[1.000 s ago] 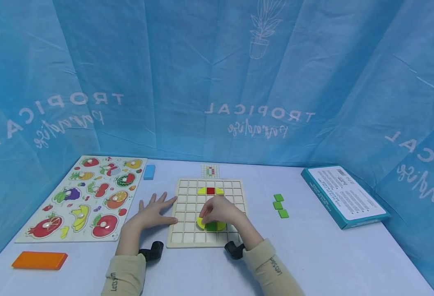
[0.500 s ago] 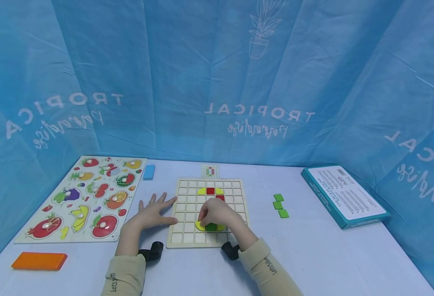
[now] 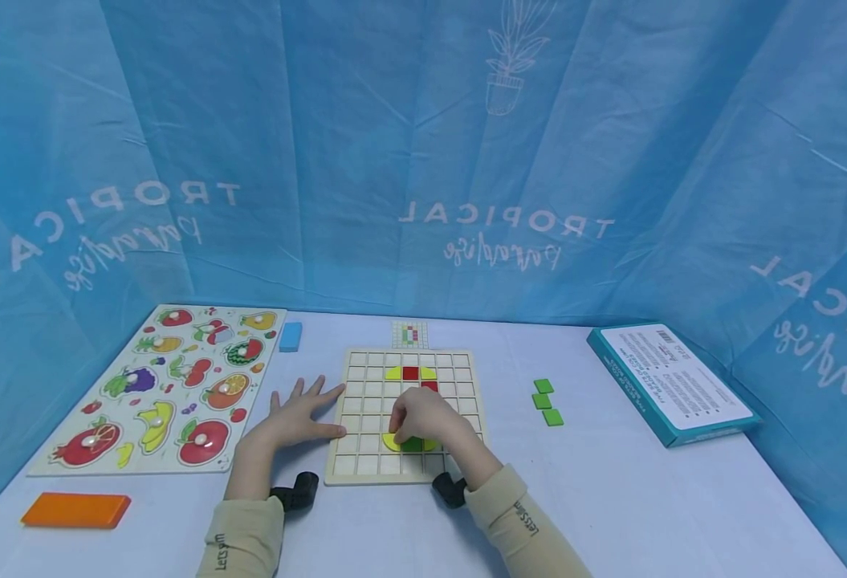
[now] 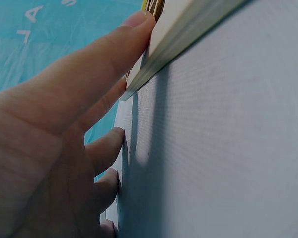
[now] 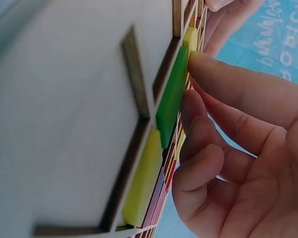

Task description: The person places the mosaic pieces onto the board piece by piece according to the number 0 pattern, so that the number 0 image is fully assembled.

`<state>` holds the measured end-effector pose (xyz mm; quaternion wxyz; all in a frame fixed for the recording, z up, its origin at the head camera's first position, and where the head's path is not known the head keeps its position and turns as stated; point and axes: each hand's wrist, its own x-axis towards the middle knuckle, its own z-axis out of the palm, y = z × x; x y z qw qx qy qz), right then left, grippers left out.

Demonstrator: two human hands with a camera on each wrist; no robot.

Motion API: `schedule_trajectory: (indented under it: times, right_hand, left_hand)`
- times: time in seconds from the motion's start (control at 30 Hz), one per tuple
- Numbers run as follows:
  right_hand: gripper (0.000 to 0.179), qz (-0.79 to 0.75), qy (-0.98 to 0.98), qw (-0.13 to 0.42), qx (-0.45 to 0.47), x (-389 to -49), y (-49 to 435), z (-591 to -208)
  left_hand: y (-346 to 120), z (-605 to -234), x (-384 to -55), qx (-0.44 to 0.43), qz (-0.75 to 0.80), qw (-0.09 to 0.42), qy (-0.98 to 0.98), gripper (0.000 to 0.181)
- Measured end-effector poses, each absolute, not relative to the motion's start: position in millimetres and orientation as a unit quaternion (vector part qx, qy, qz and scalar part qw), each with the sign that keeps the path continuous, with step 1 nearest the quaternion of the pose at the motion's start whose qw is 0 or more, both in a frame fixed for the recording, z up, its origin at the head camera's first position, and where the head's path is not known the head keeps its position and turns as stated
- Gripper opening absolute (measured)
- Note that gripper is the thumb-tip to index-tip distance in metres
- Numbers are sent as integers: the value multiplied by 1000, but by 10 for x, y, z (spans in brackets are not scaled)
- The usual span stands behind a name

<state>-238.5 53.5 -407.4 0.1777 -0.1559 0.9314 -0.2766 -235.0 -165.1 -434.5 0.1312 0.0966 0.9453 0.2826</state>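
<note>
My left hand [image 3: 293, 419] lies with fingers spread, its thumb and index fingertip touching the left edge of the pale wooden grid board [image 3: 371, 403]. In the left wrist view, the thumb [image 4: 116, 47] rests on the board's rim. Over the board's lower middle, my right hand [image 3: 429, 416] pinches a rounded yellow tile [image 3: 390, 442] low in the grid. A green square tile [image 3: 412, 445] and another yellow tile [image 5: 143, 181] sit beside it in the same row. Farther up are red tiles [image 3: 411, 373] between yellow ones. My right hand covers the board's middle cells.
Several loose green tiles [image 3: 543, 401] lie right of the board. Behind it is a small pattern card [image 3: 410, 334]. A fruit puzzle board [image 3: 128, 429], an orange block [image 3: 76, 510] and a blue block [image 3: 291, 336] are at left; a teal box [image 3: 672, 385] is at right.
My right hand has shifted slightly left and down, and the yellow tile under its fingers has lowered flatter into the grid. A red tile at right has come into view. My left hand stays put.
</note>
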Motion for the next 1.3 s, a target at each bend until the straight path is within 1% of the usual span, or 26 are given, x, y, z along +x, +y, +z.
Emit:
schedule_trajectory:
  times: [0.27,0.6,0.87,1.03,1.3]
  right_hand:
    - [11,-269,933,170,-169,-2400,569,-4081]
    - [9,-374,889,176,-198,-2506,795,-4069]
    - [16,-426,867,158,-204,-2549,978,-4053]
    - [19,-439,866,140,-193,-2593,1113,-4078]
    - [17,-431,884,115,-141,-2629,1310,-4054]
  left_hand:
    - [-1651,-4344,-2340,98,285,130,945,84]
    - [-1661,-4353,-2339,100,287,127,944,84]
    - [-1652,-4329,-2328,97,290,131,943,83]
    - [-1647,-4328,-2333,96,291,132,943,83]
    - [-1652,-4334,-2343,100,292,129,942,83]
